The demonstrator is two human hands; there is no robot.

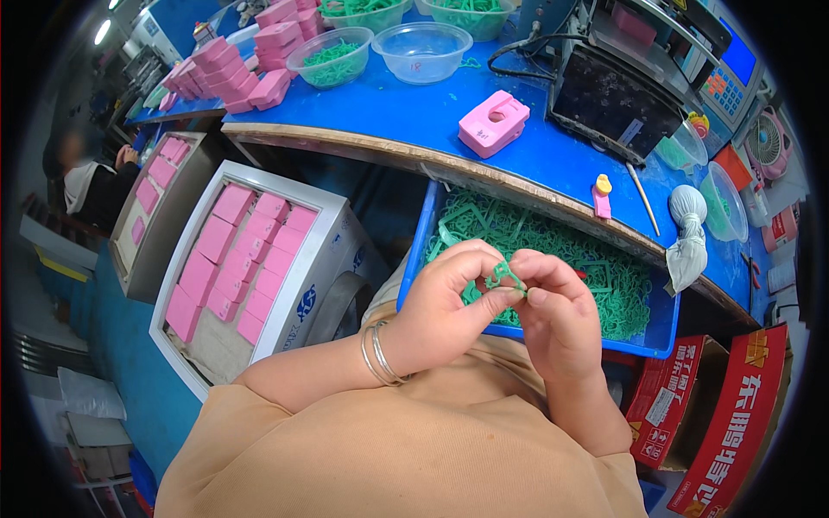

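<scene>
Pinched between the fingertips of my left hand (449, 293) and my right hand (561, 315) is a small green openwork piece (503, 274), thin and bent, like moulded wax. Both hands are closed on it, partly hiding its lower end. They hover over a blue bin (420, 237) heaped with similar green strips and frames (604, 302). A bit of red shows among the strips beside my right hand.
Beyond the bin, a blue workbench (414, 129) holds a pink mould block (493, 123), clear bowls (423, 52), a yellow-and-pink clip-like object (603, 195), a stick (643, 200) and a black machine (617, 95). Pink blocks fill a white-framed case (337, 216) at left. Red cartons (734, 423) stand right.
</scene>
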